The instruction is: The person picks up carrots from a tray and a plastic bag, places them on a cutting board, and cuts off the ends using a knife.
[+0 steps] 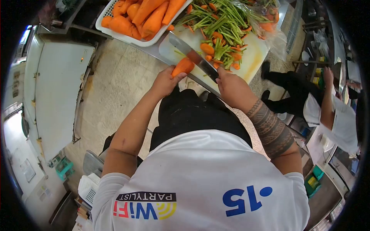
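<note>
At the bench (pixel 155 50) edge, a carrot (pixel 183 67) is held by the left grip (pixel 167 81), a knife (pixel 194 57) by the right grip (pixel 232 85). Floor (pixel 115 61) is seen alongside.

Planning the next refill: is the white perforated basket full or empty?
Full, as far as shown: carrots are heaped across the white perforated basket, some reaching its rim. Its far end is out of frame.
</note>
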